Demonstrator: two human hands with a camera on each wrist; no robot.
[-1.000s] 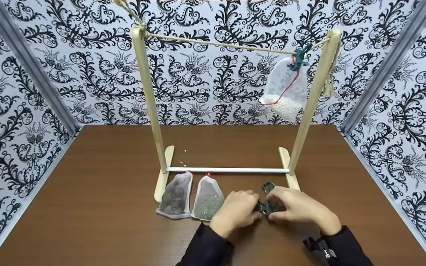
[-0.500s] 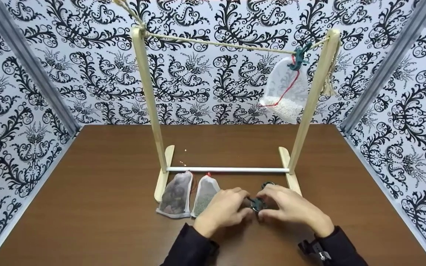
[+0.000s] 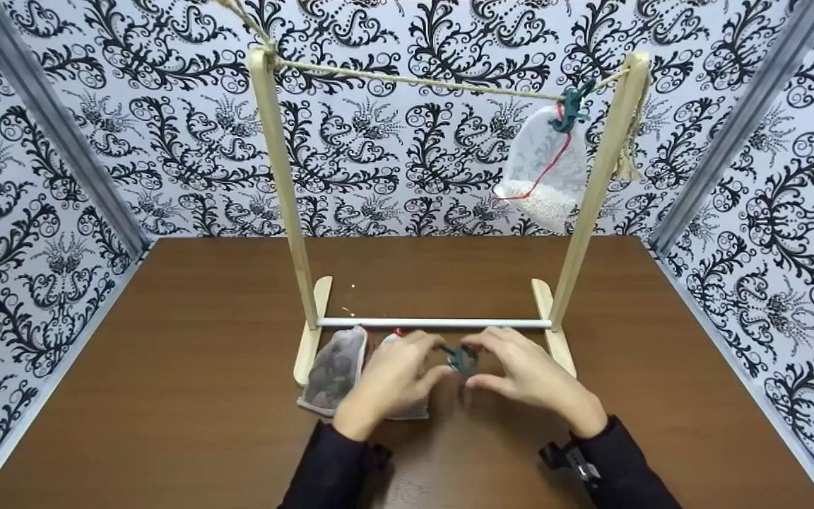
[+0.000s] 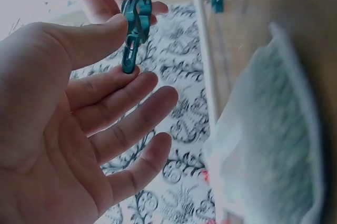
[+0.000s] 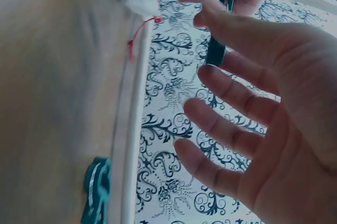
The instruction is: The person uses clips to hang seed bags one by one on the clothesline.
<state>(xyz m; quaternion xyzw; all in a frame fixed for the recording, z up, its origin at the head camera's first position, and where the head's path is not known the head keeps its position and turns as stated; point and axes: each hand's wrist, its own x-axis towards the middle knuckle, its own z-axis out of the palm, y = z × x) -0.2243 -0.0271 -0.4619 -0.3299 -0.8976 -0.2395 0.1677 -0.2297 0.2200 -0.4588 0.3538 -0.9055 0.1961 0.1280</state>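
Raised over the table, a dark green spring clip (image 3: 461, 359) sits between both hands. My left hand (image 3: 393, 378) pinches it with thumb and index finger, the other fingers spread, as the left wrist view shows. From the opposite side, the right hand (image 3: 531, 371) has its thumb and index finger on the clip (image 5: 214, 53). Partly behind the left hand lies a white mesh bag of green dried herb (image 4: 274, 134). Beside it is a mesh bag with dark contents (image 3: 336, 375). Another green clip (image 5: 97, 187) lies on the table, hidden by the right hand in the head view.
A wooden frame (image 3: 283, 191) with a white crossbar (image 3: 435, 323) stands behind the hands. From its rope (image 3: 407, 81), near the right post, a green clip (image 3: 571, 109) holds a mesh bag of white grains (image 3: 545, 201). A few pale crumbs (image 3: 349, 311) lie behind the crossbar.
Both hands have moved left and up from the table with the clip between them. The left hand now covers most of the herb bag. The hanging bag stays where it was.
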